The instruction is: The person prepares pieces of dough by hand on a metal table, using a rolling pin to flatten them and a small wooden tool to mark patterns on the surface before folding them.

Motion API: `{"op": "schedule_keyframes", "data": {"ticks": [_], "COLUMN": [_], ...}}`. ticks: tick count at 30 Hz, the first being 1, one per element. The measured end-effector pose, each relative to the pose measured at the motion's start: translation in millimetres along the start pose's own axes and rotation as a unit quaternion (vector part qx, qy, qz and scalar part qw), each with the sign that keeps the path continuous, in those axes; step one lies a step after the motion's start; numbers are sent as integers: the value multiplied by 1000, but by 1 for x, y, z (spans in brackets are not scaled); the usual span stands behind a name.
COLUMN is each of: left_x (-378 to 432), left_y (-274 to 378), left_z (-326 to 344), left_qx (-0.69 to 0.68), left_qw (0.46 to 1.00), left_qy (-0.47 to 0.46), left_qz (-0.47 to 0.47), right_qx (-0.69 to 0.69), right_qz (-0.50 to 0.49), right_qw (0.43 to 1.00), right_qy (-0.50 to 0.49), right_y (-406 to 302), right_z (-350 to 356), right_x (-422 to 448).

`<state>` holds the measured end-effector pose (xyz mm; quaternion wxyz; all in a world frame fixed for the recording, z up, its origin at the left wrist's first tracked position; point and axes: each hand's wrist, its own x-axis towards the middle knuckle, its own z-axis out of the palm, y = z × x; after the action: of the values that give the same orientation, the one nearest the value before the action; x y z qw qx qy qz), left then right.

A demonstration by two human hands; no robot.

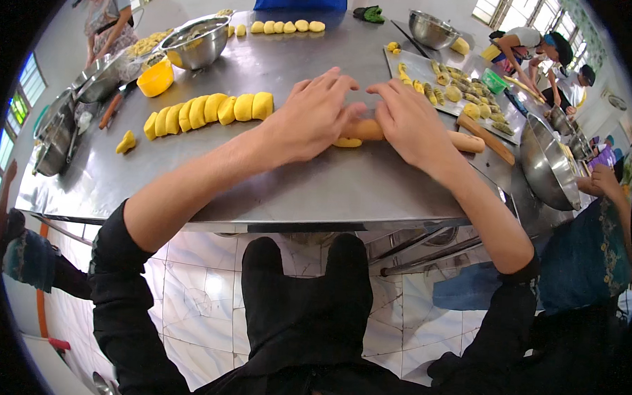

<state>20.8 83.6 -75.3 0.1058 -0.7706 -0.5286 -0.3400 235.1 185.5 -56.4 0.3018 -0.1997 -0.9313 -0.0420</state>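
A wooden rolling pin (pixel 466 142) lies crosswise before me on the stainless-steel table (pixel 316 192). Over its left part rests my left hand (pixel 319 114), and my right hand (pixel 415 122) lies farther right on it. Both hands bear on the pin with palms down, fingers bent and reaching past it. Under the pin, a flattened piece of yellow dough (pixel 347 142) shows at the near side; most of it is hidden. To the left of my left hand runs a row of cut yellow dough pieces (pixel 204 111), and one small lump of dough (pixel 126 142) lies apart.
A yellow plastic cup (pixel 155 79) and a steel bowl (pixel 197 46) stand back left. A metal tray (pixel 404 63) of shaped dough, a flat wooden stick (pixel 486 138) and a large steel bowl (pixel 547 158) are on the right. Several people work around the tables.
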Motion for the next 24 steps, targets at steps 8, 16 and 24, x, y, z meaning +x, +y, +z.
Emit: {"op": "schedule_keyframes", "data": {"ticks": [8,16,24], "left_x": [-6,-10,-26], "left_y": [21,18,56], "left_z": [-36,-29,-44], "left_qx": [-116,-28,-79], "left_qw": [991,997,948], "left_qy": [37,19,31], "left_qz": [-51,-71,-308], "right_qx": [-10,81,253], "right_qz": [20,103,187], "right_qw": [1000,988,944], "right_qy": [3,-81,-103], "right_y": [-30,-25,-41], "right_z": [-22,-23,-43], "right_x": [6,7,24]}}
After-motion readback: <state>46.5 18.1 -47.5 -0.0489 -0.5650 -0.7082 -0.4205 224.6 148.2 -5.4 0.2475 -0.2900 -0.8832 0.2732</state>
